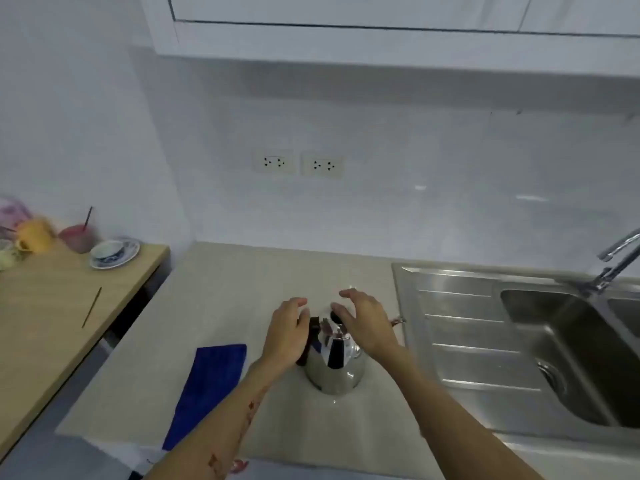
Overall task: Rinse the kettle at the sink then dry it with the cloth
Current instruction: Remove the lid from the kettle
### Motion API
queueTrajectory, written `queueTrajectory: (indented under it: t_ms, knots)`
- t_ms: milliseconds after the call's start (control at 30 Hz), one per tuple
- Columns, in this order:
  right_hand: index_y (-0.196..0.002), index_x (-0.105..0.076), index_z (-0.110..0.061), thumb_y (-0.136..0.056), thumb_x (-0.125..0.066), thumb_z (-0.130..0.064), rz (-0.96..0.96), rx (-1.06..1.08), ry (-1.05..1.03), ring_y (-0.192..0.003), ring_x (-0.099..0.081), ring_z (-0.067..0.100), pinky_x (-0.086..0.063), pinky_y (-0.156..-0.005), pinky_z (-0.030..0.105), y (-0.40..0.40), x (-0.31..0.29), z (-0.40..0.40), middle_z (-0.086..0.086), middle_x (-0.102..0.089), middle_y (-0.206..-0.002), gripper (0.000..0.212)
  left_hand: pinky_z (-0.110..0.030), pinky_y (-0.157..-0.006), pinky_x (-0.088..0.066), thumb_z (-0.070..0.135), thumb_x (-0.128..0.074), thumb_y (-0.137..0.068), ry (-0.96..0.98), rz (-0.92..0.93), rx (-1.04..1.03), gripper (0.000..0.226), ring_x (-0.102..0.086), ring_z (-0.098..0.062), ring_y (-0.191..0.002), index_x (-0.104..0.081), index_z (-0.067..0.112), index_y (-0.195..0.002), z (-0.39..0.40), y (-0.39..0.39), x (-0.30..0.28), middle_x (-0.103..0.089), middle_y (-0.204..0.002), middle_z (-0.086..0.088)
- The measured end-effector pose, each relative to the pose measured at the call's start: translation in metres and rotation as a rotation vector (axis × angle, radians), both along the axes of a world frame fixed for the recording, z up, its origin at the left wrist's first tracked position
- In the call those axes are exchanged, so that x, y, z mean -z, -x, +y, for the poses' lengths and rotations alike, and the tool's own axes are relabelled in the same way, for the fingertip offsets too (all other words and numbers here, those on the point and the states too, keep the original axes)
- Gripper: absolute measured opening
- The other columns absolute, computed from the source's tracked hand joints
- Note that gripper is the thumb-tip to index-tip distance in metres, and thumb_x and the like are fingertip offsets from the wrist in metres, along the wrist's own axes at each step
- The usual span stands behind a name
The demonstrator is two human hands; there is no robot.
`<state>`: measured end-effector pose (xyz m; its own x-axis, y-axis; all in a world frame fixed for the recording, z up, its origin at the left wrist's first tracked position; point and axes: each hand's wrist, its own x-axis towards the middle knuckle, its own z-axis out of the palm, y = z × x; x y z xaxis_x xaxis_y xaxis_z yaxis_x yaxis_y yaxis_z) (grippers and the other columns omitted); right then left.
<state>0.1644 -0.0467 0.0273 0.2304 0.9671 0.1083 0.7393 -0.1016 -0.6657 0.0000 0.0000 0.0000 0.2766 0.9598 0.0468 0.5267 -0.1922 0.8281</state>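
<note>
White tiled wall and a pale bench (221,306) are filling most of the view, with the steel kettle (335,367) standing upright on the bench between a blue cloth (211,382) lying to its left and the steel sink (568,344) to its right. Both hands are hovering at the kettle's top: the left hand (289,332) is sitting against the dark handle side with its fingers loosely curled, and the right hand (367,323) is arching over the lid area with fingers spread and released; neither appears to be gripping anything yet. The step in hand looks like picking the kettle up to carry it to the sink, so it would be wise to close one hand firmly round the handle and steady the lid with the other, keeping the body upright while crossing the ridged draining board. The kettle's handle, lid and spout are mostly hidden behind the hands, so whether the lid is on is hard to tell. The tap (616,261) is being cut off at the right edge, and the cups on the wooden table (52,306) at far left are blurring.
</note>
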Motion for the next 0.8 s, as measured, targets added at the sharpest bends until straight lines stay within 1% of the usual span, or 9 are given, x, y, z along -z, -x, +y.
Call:
queueTrajectory:
  t_ms: [100,200,233,300,400,533,633,700,800]
  knots:
    - [-0.129,-0.055,-0.014,-0.096,-0.056,-0.040,0.039,0.029,0.054,-0.113,-0.058,0.020,-0.041,-0.085,0.022,0.008,0.017,0.011,0.002,-0.065,-0.121,0.043,-0.031,-0.102,-0.043,0.024,-0.040,-0.104,0.023,0.095,0.041,0.032,-0.052,-0.019,-0.119,-0.053,0.013,-0.131,0.021,-0.003,0.013,-0.057,-0.128,-0.003]
    - [-0.125,-0.056,-0.015,-0.094,-0.060,-0.038,0.081,0.016,0.035,-0.104,-0.060,0.015,-0.043,-0.083,0.020,0.010,0.032,0.009,-0.001,-0.066,-0.112,0.039,-0.033,-0.083,-0.051,0.025,-0.039,-0.103,0.050,0.151,0.055,0.018,-0.057,-0.019,-0.095,-0.055,0.017,-0.102,0.033,-0.009,0.029,-0.058,-0.101,-0.001]
    - [-0.124,-0.056,-0.016,-0.094,-0.060,-0.037,0.100,0.017,0.013,-0.102,-0.060,0.015,-0.047,-0.085,0.023,0.010,0.035,0.008,-0.003,-0.065,-0.110,0.037,-0.032,-0.075,-0.050,0.027,-0.039,-0.103,0.055,0.150,0.056,0.019,-0.057,-0.020,-0.088,-0.052,0.017,-0.092,0.035,-0.011,0.034,-0.057,-0.092,-0.001]
    - [-0.123,-0.053,-0.019,-0.095,-0.058,-0.037,0.133,0.032,-0.019,-0.099,-0.061,0.015,-0.056,-0.083,0.035,0.011,0.041,0.007,-0.006,-0.062,-0.107,0.034,-0.028,-0.061,-0.044,0.031,-0.035,-0.104,0.083,0.140,0.059,0.029,-0.056,-0.020,-0.073,-0.046,0.019,-0.080,0.037,-0.012,0.044,-0.055,-0.078,-0.001]
    - [-0.123,-0.053,-0.019,-0.096,-0.056,-0.030,0.138,0.089,-0.074,-0.100,-0.062,0.015,-0.058,-0.079,0.041,0.018,0.049,0.006,-0.005,-0.061,-0.113,0.029,-0.020,-0.048,-0.036,0.032,-0.033,-0.105,0.089,0.107,0.082,0.036,-0.050,-0.014,-0.056,-0.044,0.018,-0.074,0.035,-0.010,0.049,-0.053,-0.066,-0.002]
    - [-0.119,-0.058,-0.016,-0.096,-0.058,-0.016,0.180,0.176,-0.150,-0.116,-0.059,0.016,-0.050,-0.095,0.032,0.025,0.053,0.006,-0.002,-0.064,-0.122,0.023,-0.016,-0.046,-0.039,0.028,-0.034,-0.105,0.071,0.057,0.074,0.040,-0.048,-0.012,-0.053,-0.045,0.017,-0.069,0.034,-0.008,0.051,-0.052,-0.061,-0.002]
    - [-0.111,-0.058,-0.019,-0.095,-0.058,-0.018,0.227,0.181,-0.169,-0.113,-0.061,0.017,-0.054,-0.090,0.037,0.026,0.055,0.006,-0.006,-0.064,-0.123,0.016,-0.017,-0.045,-0.038,0.026,-0.034,-0.105,0.063,0.052,0.075,0.041,-0.044,-0.012,-0.053,-0.044,0.016,-0.067,0.033,-0.009,0.051,-0.049,-0.060,-0.002]
    - [-0.109,-0.058,-0.020,-0.095,-0.058,-0.019,0.249,0.175,-0.188,-0.111,-0.062,0.016,-0.055,-0.089,0.037,0.025,0.056,0.006,-0.008,-0.064,-0.122,0.014,-0.019,-0.045,-0.034,0.025,-0.034,-0.105,0.043,0.053,0.078,0.042,-0.042,-0.013,-0.053,-0.042,0.016,-0.065,0.033,-0.007,0.052,-0.047,-0.059,-0.004]
    - [-0.108,-0.061,-0.016,-0.096,-0.058,-0.015,0.378,0.221,-0.189,-0.106,-0.064,0.006,-0.051,-0.088,0.019,0.022,0.048,0.007,-0.010,-0.068,-0.117,0.013,-0.018,-0.045,-0.035,0.021,-0.036,-0.105,0.033,0.050,0.084,0.042,-0.038,-0.011,-0.051,-0.039,0.018,-0.063,0.032,-0.006,0.050,-0.045,-0.057,-0.002]
